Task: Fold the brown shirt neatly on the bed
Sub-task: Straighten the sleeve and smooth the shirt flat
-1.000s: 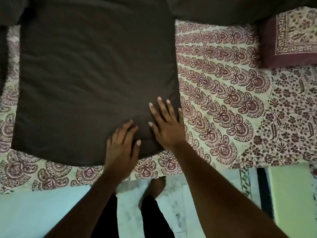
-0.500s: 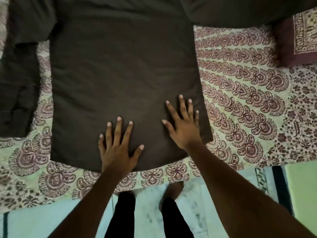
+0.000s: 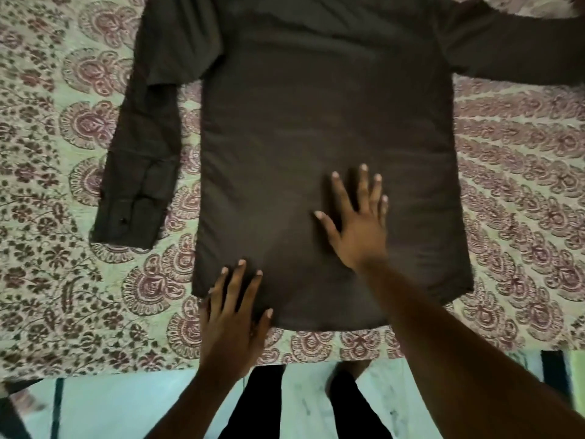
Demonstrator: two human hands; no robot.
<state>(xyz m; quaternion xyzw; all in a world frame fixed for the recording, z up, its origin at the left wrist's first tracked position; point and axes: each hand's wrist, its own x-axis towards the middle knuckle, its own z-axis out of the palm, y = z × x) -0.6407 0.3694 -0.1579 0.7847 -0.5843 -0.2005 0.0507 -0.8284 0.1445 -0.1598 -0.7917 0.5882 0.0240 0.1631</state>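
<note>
The brown shirt (image 3: 316,122) lies flat and spread out on the bed, its hem toward me. One long sleeve hangs down along the left side and the other stretches off to the upper right. My left hand (image 3: 234,315) rests flat with fingers apart on the hem's left corner, partly on the bedsheet. My right hand (image 3: 357,226) presses flat, fingers spread, on the lower middle of the shirt body. Neither hand grips the cloth.
The bed is covered by a cream bedsheet (image 3: 63,280) with a maroon floral print. Its front edge runs just below the hem, with a pale tiled floor (image 3: 110,407) beyond it. My legs in dark trousers (image 3: 253,403) stand against the bed.
The view has shifted so the shirt sits further right and its left sleeve shows fully. My left hand slid down to the hem corner and my right hand moved up the shirt body.
</note>
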